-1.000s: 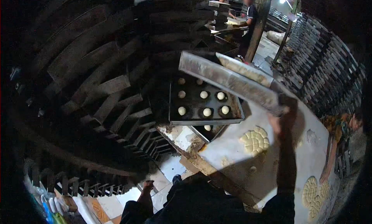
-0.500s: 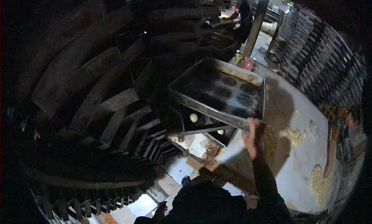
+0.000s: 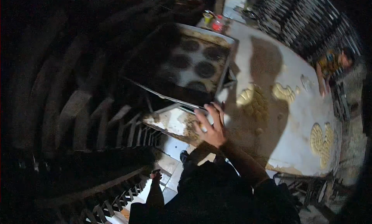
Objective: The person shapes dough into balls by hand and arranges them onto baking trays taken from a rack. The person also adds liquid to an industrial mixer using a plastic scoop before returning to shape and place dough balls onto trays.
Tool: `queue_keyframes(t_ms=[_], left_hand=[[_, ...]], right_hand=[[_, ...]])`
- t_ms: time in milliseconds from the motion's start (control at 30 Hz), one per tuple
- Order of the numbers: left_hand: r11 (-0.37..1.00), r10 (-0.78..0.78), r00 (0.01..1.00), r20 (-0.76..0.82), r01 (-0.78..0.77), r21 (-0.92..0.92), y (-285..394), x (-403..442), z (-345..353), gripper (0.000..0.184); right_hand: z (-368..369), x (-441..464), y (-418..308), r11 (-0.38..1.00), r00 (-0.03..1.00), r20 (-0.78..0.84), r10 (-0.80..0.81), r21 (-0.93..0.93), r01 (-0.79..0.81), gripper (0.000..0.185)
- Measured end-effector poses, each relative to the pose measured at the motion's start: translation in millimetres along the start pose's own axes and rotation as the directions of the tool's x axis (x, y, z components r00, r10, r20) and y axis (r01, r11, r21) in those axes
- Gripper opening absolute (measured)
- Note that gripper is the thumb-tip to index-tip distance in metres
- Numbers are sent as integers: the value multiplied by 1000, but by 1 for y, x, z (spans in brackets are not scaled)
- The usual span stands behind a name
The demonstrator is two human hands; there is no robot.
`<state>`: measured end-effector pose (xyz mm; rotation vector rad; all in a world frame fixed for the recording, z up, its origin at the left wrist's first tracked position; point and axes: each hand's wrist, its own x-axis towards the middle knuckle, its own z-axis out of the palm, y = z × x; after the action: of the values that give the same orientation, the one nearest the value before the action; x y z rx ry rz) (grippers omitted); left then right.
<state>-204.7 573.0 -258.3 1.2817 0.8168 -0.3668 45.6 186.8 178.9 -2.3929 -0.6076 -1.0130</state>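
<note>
The dark metal baking tray [image 3: 188,67], marked with round dark patches on its base, lies on top of other trays at the table's corner. Beside its near right corner is my right hand [image 3: 212,127], fingers spread and nothing gripped; whether the fingertips touch the rim I cannot tell. My left hand [image 3: 155,174] hangs low by my side, empty, its fingers loosely apart. To the right of the tray, shaped dough pieces [image 3: 254,102] lie on the table [image 3: 306,119], partly in shadow.
More dough strands [image 3: 321,144] lie at the table's right. A person [image 3: 334,65] leans at the right edge with a hand on the table. A red-capped bottle [image 3: 217,24] and yellow cup [image 3: 208,18] stand behind the tray. Dark racks [image 3: 100,119] line the left.
The baking tray has come down onto the trays below, hiding the dough balls. My right hand has loosened from its corner and spread its fingers. The view has shifted right.
</note>
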Motion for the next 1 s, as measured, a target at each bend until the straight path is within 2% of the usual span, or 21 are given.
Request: queue_keyframes(t_ms=[33, 67, 100, 133, 167, 233, 267, 333, 367, 433, 500, 533, 633, 667, 733, 800, 833, 867, 933, 967, 1000], left_hand=[[963, -108, 965, 237, 161, -216, -15, 13, -8, 26], [965, -136, 958, 251, 185, -185, -23, 4, 1, 26], [990, -108, 982, 153, 121, -76, -27, -9, 17, 27], [998, -56, 997, 59, 54, 36, -31, -21, 36, 28], [976, -168, 976, -140, 185, 116, -28, -35, 65, 30], [952, -216, 964, -157, 243, 185, -42, -51, 106, 29], [933, -254, 949, -189, 292, 209, -48, -60, 127, 29], [956, -283, 956, -75, 288, 64, -66, -78, 162, 29], [940, -301, 953, -48, 304, 153, -69, -87, 185, 30], [908, -333, 942, -40, 332, 255, -69, -102, 207, 31], [941, -273, 960, 67, 252, 225, -76, -122, 219, 32], [959, -232, 965, 125, 205, 197, -80, -125, 228, 33], [995, -68, 955, 288, 44, 91, -82, -117, 243, 36], [982, -136, 977, 162, 110, 155, -82, -114, 238, 42], [978, -205, 977, 56, 203, 39, -75, -114, 221, 28], [981, -170, 985, -23, 171, 88, -75, -114, 208, 27], [935, -83, 987, -135, 124, 332, -64, -125, 221, 25], [952, -68, 994, -87, 91, 293, -58, -130, 218, 23], [953, -83, 983, -163, 126, 275, -59, -134, 225, 21], [897, -32, 978, -205, 119, 425, -54, -142, 241, 21], [896, -38, 978, -207, 125, 427, -56, -145, 245, 21]], right_hand=[[-20, -9, 4, 996, 1000, -6, -25, 85, 25, 50], [-39, -21, 12, 985, 999, -16, -47, 165, 49, 49], [-48, -41, 30, 969, 990, -140, 17, 247, 19, 41], [-58, -54, 87, 868, 825, -272, -496, -189, 460, 30], [-85, -84, 92, 969, 983, -170, 64, -226, -102, 20], [-139, -117, 169, 887, 887, -75, 456, -39, -460, 18], [-158, -139, 194, 884, 883, -73, 463, -30, -466, 18], [-183, -176, 224, 547, 523, 215, 825, -68, -834, 20], [-182, -185, 229, 541, 519, 214, 827, -58, -839, 20], [-166, -201, 219, 917, 878, 275, 393, -48, -395, 22], [-126, -250, 214, 661, 744, 326, 584, 341, -668, 24], [-128, -250, 213, 656, 740, 335, 584, 342, -673, 24], [-152, -241, 211, 907, 897, 247, 366, 123, -404, 18], [-167, -260, 212, 907, 899, 247, 361, 132, -400, 18], [-197, -294, 226, 955, 859, 453, 239, 51, -293, 16], [-216, -294, 247, 962, 856, 452, 252, -21, -272, 16], [-220, -293, 252, 958, 850, 444, 284, -103, -267, 16], [-201, -291, 264, 957, 845, 451, 287, -97, -274, 16], [-147, -289, 282, 963, 967, 84, 241, -145, -228, 17], [-141, -286, 268, 962, 965, 91, 247, -143, -233, 17], [-138, -279, 250, 955, 944, 144, 296, -52, -292, 16]])
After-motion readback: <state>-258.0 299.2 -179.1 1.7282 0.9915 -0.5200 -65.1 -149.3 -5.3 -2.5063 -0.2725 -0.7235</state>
